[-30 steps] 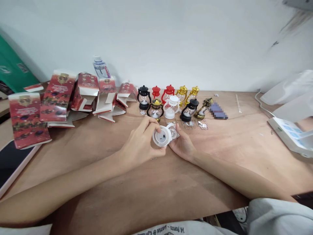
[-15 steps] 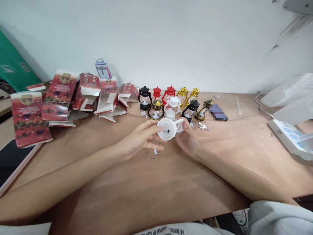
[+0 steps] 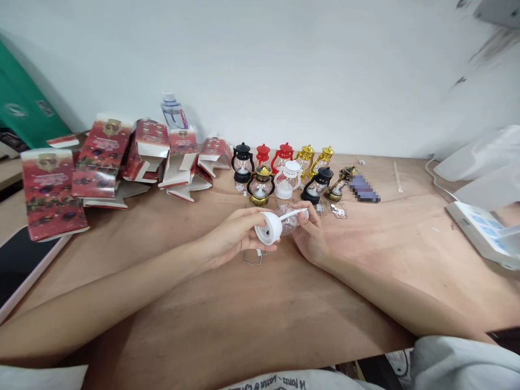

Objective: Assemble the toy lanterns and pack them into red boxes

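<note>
Between my hands a small white lantern (image 3: 289, 221) with a clear body lies on its side, its base turned toward me and to the left. My left hand (image 3: 242, 232) grips the white base, thumb on its rim. Around the top end of the lantern, my right hand (image 3: 312, 233) is closed. A thin wire frame (image 3: 252, 258) with a small white tag lies on the table just below my left hand. Behind my hands stand several little lanterns, among them a white one (image 3: 286, 181), a black one (image 3: 317, 187) and a black-and-gold one (image 3: 260, 187).
Opened red printed boxes (image 3: 101, 157) lie at the left on the wooden table (image 3: 227, 314), with a clear bottle (image 3: 174, 112) behind them. A phone-like item (image 3: 363, 188), blurred out, lies right of the lanterns. A white power strip (image 3: 483, 233) is at the far right.
The lantern in my hands has tipped from its base facing me to lying more sideways, its clear body now showing. My left fingers have closed round the base.
</note>
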The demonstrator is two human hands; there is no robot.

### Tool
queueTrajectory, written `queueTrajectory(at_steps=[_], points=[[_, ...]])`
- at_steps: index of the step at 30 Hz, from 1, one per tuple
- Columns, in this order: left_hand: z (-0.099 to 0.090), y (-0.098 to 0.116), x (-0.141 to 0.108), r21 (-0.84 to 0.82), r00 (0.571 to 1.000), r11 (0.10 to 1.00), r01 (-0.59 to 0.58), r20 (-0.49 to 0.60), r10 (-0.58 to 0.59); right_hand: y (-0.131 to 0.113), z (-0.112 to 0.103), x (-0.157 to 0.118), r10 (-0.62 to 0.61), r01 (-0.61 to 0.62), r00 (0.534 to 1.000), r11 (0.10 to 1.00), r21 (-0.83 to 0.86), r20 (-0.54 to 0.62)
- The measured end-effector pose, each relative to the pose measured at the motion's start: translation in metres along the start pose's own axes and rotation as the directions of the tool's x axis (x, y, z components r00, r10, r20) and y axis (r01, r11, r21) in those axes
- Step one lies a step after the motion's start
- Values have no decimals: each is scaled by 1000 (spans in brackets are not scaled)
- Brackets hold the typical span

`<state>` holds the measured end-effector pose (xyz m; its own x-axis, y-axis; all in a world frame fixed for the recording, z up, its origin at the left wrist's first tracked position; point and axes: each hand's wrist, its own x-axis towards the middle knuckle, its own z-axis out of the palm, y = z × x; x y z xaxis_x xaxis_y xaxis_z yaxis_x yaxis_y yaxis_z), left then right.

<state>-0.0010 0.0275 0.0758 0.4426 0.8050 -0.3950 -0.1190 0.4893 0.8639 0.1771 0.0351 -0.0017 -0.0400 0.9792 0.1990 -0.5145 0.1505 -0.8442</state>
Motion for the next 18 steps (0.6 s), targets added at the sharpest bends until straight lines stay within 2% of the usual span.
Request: queueTrajectory(at_steps=[8,18], points=[[-4,-3,3,8,999,1000,28,-37,-28,2,-1,0,-8,8,1000,1000,-16,3],[-13,4,8,-45,995,995,84,55,-81,6,-4,6,47,-46,998,999,24,-43]])
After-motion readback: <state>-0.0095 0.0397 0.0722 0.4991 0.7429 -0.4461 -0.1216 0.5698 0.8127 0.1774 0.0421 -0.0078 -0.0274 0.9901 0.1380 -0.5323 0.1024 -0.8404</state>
